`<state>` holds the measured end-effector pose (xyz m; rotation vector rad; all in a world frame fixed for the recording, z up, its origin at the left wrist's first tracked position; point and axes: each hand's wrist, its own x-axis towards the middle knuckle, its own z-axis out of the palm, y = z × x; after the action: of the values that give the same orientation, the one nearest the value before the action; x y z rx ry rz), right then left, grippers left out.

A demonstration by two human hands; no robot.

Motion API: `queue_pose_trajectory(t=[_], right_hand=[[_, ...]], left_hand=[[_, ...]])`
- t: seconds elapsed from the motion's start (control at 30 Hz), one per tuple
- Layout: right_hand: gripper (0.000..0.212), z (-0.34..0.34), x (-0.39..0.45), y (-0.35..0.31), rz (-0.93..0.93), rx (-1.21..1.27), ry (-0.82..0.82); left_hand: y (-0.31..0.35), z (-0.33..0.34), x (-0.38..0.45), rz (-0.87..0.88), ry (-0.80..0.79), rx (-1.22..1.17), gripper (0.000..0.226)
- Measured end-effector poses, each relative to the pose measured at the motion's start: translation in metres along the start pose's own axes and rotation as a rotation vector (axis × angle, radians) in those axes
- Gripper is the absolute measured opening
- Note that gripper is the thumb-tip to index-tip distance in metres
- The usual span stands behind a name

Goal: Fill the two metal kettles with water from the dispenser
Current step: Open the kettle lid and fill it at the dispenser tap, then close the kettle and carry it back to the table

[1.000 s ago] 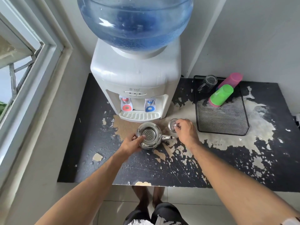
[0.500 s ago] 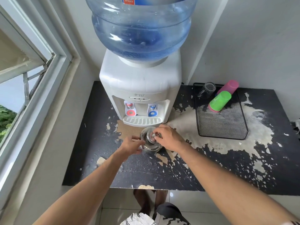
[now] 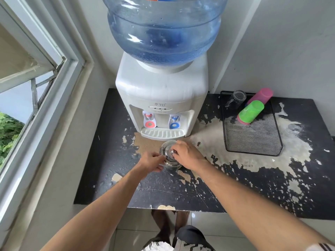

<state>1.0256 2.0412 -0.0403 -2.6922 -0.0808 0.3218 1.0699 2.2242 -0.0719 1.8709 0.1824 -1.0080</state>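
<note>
A metal kettle (image 3: 169, 156) is sitting on the counter (image 3: 112, 160) just in front of the dispenser (image 3: 161, 98), close to its white drip tray (image 3: 162, 133). The right hand (image 3: 188, 155) is reaching over the kettle from the right, its fingertips pinching the round knob of the lid (image 3: 167, 151), which is lying on the kettle's mouth. The left hand (image 3: 152, 161) is curling around the kettle's left side, fingers closing on the body. On the dispenser, a red tap (image 3: 149, 120) is sitting to the left and a blue tap (image 3: 174, 121) to the right, under a large blue water bottle (image 3: 163, 29). Well to the right, a black mesh tray (image 3: 253, 142) is holding a green cup (image 3: 251, 111), a pink cup (image 3: 261, 96) and a clear glass mug (image 3: 236, 98) lying at its far end. The counter's dark surface is peeling in pale patches.
</note>
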Motion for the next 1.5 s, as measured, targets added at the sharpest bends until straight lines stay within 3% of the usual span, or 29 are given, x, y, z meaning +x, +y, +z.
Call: queue_pose_trajectory(t=[0.23,0.43,0.6,0.83,1.13,1.2,1.37,1.43,1.5], right_hand=[[0.022,-0.002,0.001,-0.002,0.025,0.01,-0.035],[0.03,-0.023,-0.006,0.004,0.057,0.168,-0.007],[0.041,-0.026,-0.016,0.011,0.062,0.172,-0.12],[0.016,-0.019,-0.022,0.013,0.077,0.264,-0.056],[0.017,-0.026,-0.014,0.016,0.154,0.34,-0.029],[0.015,-0.027,-0.013,0.015,0.165,0.359,-0.036],[0.012,-0.02,-0.012,0.013,0.229,0.482,-0.006],[0.01,-0.019,-0.01,0.01,0.267,0.536,-0.009],[0.008,-0.018,-0.009,0.007,0.298,0.565,-0.016]], left_hand=[[0.012,0.0,-0.005,-0.005,0.0,-0.142,0.024],[0.029,-0.001,-0.006,0.01,0.027,-0.152,0.023],[0.043,-0.003,-0.006,-0.028,0.028,-0.13,0.018],[0.058,-0.004,-0.004,-0.081,0.033,-0.119,0.018],[0.069,-0.011,-0.002,-0.078,-0.009,-0.046,0.028],[0.069,-0.013,-0.002,-0.017,-0.006,0.078,0.032],[0.072,-0.017,-0.014,0.402,-0.002,0.582,0.039],[0.073,-0.016,-0.018,0.47,-0.052,0.68,0.05],[0.073,-0.013,-0.019,0.471,-0.102,0.671,0.047]])
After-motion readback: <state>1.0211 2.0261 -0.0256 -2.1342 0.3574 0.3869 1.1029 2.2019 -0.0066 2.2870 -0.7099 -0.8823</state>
